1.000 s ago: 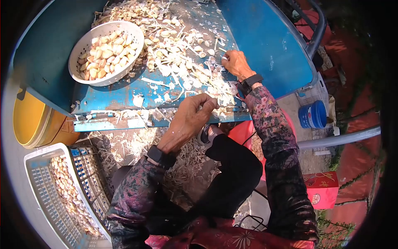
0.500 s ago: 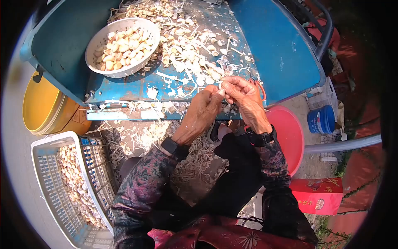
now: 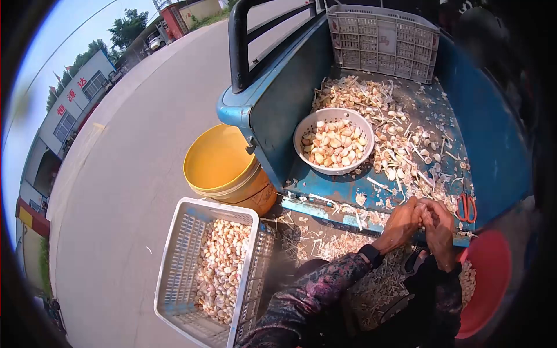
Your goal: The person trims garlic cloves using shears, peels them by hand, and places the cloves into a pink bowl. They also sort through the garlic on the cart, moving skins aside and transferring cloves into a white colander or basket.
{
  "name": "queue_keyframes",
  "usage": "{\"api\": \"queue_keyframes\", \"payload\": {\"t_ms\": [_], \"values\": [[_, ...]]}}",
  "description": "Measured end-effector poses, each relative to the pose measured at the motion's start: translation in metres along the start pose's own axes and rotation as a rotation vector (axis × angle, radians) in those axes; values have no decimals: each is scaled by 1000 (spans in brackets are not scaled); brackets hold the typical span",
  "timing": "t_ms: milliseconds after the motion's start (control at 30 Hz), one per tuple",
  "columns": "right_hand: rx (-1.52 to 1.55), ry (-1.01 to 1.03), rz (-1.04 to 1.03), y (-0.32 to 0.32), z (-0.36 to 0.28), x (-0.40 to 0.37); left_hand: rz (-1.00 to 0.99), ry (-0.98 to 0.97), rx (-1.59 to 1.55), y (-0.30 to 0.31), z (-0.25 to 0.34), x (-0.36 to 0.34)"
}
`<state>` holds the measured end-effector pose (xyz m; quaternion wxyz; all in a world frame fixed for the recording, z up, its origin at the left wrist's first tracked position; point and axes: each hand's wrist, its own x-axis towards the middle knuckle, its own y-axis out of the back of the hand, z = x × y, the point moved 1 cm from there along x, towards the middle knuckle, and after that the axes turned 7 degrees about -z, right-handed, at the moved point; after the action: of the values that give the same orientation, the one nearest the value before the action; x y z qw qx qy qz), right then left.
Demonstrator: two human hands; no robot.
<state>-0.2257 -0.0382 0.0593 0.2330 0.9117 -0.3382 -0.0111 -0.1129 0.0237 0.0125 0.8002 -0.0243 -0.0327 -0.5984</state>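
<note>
My left hand (image 3: 400,224) and my right hand (image 3: 437,226) meet over the front edge of the blue cart bed (image 3: 333,217). Their fingers are closed tightly together around a garlic clove, which the fingers now hide. Just beyond them lies a heap of loose garlic cloves, stems and skins (image 3: 400,159). A white colander (image 3: 335,170) filled with cloves stands on the bed, left of the heap. Red-handled scissors (image 3: 466,207) lie close to my right hand.
A grey plastic crate (image 3: 383,43) stands at the bed's far end. Left of the cart are a yellow bucket (image 3: 217,156) and a white crate (image 3: 174,255) holding many cloves. A red basin (image 3: 493,278) with garlic sits at the right. Road (image 3: 127,203) stretches along the left.
My view has swung left and up, bringing the road, buildings and far crate into sight. My hands remain together at the bed's edge; the pale piece at the thumbs is now hidden.
</note>
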Motion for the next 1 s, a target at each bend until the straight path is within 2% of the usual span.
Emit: {"api": "queue_keyframes", "payload": {"t_ms": [67,133,167,233,300,333,367,400,433,467,500,600,667,733,800,833,867,1000], "values": [[24,15,16,-4,-2,-4,-5,-4,24,1,4,-5],[108,-59,25,-3,5,-9,-57,-17,39,-3,12,-7],[214,-15,24,-2,9,-10,-14,-24,61,-2,17,-10],[183,26,58,-1,6,-15,-2,-37,83,-9,19,-14],[158,72,79,-2,11,-13,111,-13,53,-10,7,-12],[210,88,92,-4,18,-11,109,-19,-98,-10,-7,-3],[262,104,102,-4,21,-12,87,60,-231,-14,-22,0],[263,104,122,-1,18,-13,67,141,-362,-14,-12,-3],[369,3,80,2,15,-12,50,142,-357,-11,-4,-3],[474,-105,33,6,13,-12,16,206,-519,-10,0,-6],[496,-116,50,8,12,-10,-16,274,-682,-11,2,-8],[580,-79,136,17,16,-5,-15,224,-711,-5,8,-5],[504,-17,196,16,27,-4,-91,167,-599,-7,9,-6],[407,28,181,11,33,-3,-158,220,-696,-7,3,-9],[343,-35,114,12,16,-9,-190,286,-707,-8,9,-10],[215,41,141,13,10,-11,-212,355,-708,-8,11,-8],[172,23,137,13,8,-12,-237,392,-695,-7,15,-8],[163,37,152,9,6,-14,-234,391,-691,-9,14,-8]]}}
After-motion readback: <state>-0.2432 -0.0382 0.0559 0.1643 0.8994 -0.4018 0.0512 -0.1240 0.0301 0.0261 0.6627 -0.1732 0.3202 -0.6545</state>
